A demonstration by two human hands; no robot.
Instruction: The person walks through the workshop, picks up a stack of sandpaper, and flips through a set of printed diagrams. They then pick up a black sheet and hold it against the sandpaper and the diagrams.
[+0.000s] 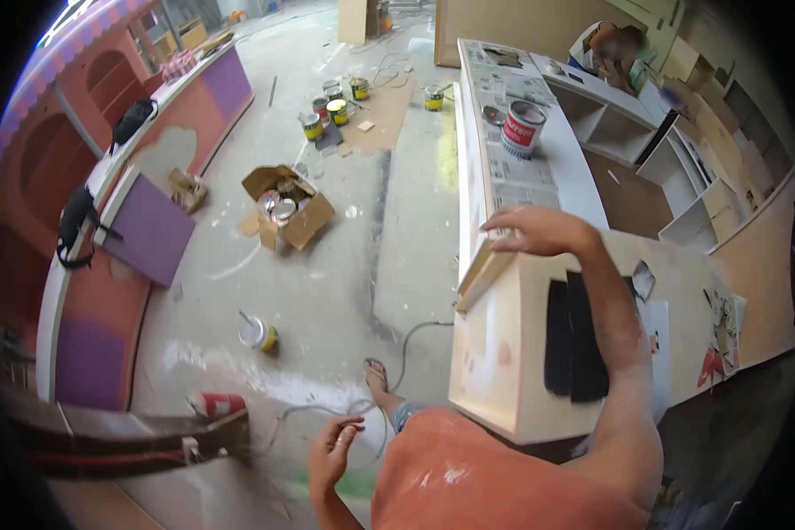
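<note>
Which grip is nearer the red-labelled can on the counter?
Right. The right grip is just this side of the can; the left grip is farther back, beside the orange shirt.

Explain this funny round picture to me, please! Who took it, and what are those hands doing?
There's no machine here, just a person with two bare hands. A camera worn on their head looks forward and down, so you see roughly what they see. The right hand is at the edge of a pale counter. Something small and pale seems to be under it, but I can't tell whether it's gripped. The left hand is in the air, with nothing visible in it. Farther along, newspaper lies spread beside a red-labelled can. A cardboard box stands on the floor.
</note>
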